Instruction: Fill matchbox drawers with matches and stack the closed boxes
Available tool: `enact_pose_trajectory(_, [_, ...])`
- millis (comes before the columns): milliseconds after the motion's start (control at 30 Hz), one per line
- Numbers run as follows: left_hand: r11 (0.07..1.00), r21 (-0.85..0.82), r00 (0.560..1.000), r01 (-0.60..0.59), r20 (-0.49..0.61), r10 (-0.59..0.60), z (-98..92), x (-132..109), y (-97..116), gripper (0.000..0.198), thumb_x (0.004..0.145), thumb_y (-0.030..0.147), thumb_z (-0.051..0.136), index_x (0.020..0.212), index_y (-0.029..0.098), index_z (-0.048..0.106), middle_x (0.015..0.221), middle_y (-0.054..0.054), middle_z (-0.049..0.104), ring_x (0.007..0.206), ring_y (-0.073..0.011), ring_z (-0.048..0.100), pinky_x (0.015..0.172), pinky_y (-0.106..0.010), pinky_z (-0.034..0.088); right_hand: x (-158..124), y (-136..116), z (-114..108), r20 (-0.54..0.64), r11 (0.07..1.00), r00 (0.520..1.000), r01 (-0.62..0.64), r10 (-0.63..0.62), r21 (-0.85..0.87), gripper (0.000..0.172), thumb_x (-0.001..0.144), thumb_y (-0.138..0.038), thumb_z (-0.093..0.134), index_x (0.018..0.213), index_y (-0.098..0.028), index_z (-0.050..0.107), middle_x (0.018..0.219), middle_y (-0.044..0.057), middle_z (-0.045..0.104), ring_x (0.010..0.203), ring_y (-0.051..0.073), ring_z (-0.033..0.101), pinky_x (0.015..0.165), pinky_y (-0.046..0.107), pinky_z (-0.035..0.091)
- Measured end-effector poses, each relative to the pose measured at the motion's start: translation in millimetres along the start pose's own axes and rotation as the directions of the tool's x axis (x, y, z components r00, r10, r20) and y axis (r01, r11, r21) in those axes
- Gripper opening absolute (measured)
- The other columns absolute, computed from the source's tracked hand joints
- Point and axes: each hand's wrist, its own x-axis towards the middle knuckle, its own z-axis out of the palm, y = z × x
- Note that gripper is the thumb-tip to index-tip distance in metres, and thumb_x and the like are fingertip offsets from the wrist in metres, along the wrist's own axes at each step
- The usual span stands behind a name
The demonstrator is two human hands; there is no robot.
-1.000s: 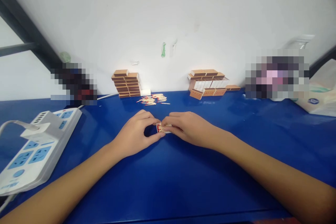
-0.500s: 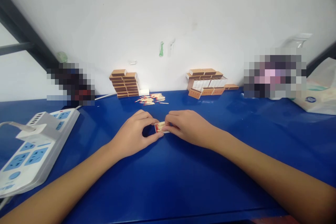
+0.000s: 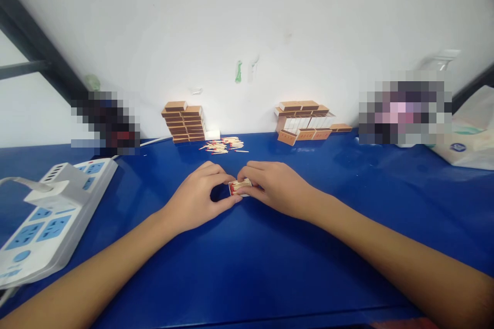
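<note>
A small white matchbox tray point(image 3: 230, 189) filled with red-tipped matches point(image 3: 242, 184) rests on the blue table between my hands. My left hand point(image 3: 195, 193) is curved round its left end, with thumb and index finger pinching the two long sides. From the right, my right hand point(image 3: 280, 185) reaches over the tray, its bent index finger at the far edge and its thumb across the matches. Those fingers are closed around the matches, and they cover part of the tray's right end. The red match heads lie toward the left.
Behind my hands lies a loose pile of matches point(image 3: 222, 145). Stacked matchboxes point(image 3: 184, 123) stand at back left, more matchboxes point(image 3: 303, 113) at back right against the wall. A power strip point(image 3: 71, 236) with a plugged adapter is at left, a tissue pack point(image 3: 466, 146) at far right.
My right fingers have shifted slightly left along the tray and spread a little, so more of the matches shows between them. My left hand keeps its hold.
</note>
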Motion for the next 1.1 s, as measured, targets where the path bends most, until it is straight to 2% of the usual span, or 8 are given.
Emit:
enact_pose_trajectory(167, [1.000,-0.010,1.000,0.005,-0.004,-0.005,-0.4,-0.8,1.5,0.025,0.093,0.043,0.072,0.106,0.023,0.075,0.100,-0.004,0.071,0.098,-0.0226,0.062,0.086,-0.039,0.054,0.6,-1.3,-2.2,0.064,1.000,0.998,-0.008,0.007,0.014,0.023,0.105,-0.033,0.059,0.093,-0.016,0.069,0.090,0.004,0.067,0.077,0.014,0.061,0.068,0.027,0.038])
enact_pose_trajectory(333, [1.000,-0.013,1.000,0.005,-0.003,-0.005,-0.8,-0.6,2.1,0.025,0.093,0.043,0.072,0.106,0.022,0.075,0.100,-0.005,0.071,0.097,-0.0233,0.062,0.086,-0.040,0.054,0.9,-2.2,-2.8,0.066,1.000,0.997,-0.028,0.027,0.006,0.024,0.104,-0.035,0.059,0.089,-0.017,0.065,0.089,0.003,0.066,0.075,0.014,0.058,0.066,0.027,0.036])
enact_pose_trajectory(500, [1.000,-0.017,1.000,0.008,-0.006,-0.008,-0.5,-0.3,1.5,0.024,0.093,0.042,0.072,0.106,0.023,0.075,0.099,-0.005,0.071,0.097,-0.0236,0.062,0.085,-0.040,0.054,0.3,-2.8,-0.8,0.037,0.998,0.998,-0.054,0.053,0.037,0.020,0.105,-0.036,0.059,0.099,-0.018,0.064,0.093,0.002,0.067,0.075,0.013,0.059,0.067,0.027,0.037])
enact_pose_trajectory(667, [1.000,-0.020,1.000,-0.002,-0.004,0.002,-0.5,0.1,1.7,0.022,0.094,0.042,0.071,0.104,0.023,0.075,0.099,-0.005,0.071,0.097,-0.0232,0.062,0.086,-0.039,0.053,0.3,-3.5,-0.2,0.077,0.999,0.997,-0.029,0.026,0.045,0.021,0.107,-0.031,0.055,0.098,-0.017,0.067,0.096,0.004,0.066,0.078,0.014,0.061,0.069,0.027,0.039])
enact_pose_trajectory(867, [1.000,-0.010,1.000,-0.004,-0.006,0.004,-1.0,0.4,1.0,0.023,0.094,0.042,0.071,0.105,0.022,0.075,0.100,-0.005,0.071,0.096,-0.0229,0.062,0.086,-0.040,0.053,0.3,-2.1,3.0,0.011,0.998,0.999,-0.052,0.052,0.025,0.020,0.105,-0.035,0.058,0.100,-0.017,0.066,0.093,0.003,0.067,0.076,0.014,0.059,0.066,0.027,0.036])
enact_pose_trajectory(1100, [1.000,-0.006,1.000,0.008,-0.009,-0.008,0.3,-1.0,0.1,0.025,0.094,0.044,0.071,0.107,0.023,0.074,0.101,-0.005,0.071,0.098,-0.0232,0.062,0.086,-0.040,0.053,-0.6,0.0,-0.9,-0.005,0.998,0.999,-0.054,0.054,0.022,0.015,0.103,-0.023,0.056,0.095,-0.017,0.066,0.091,0.002,0.064,0.073,0.012,0.054,0.065,0.026,0.035])
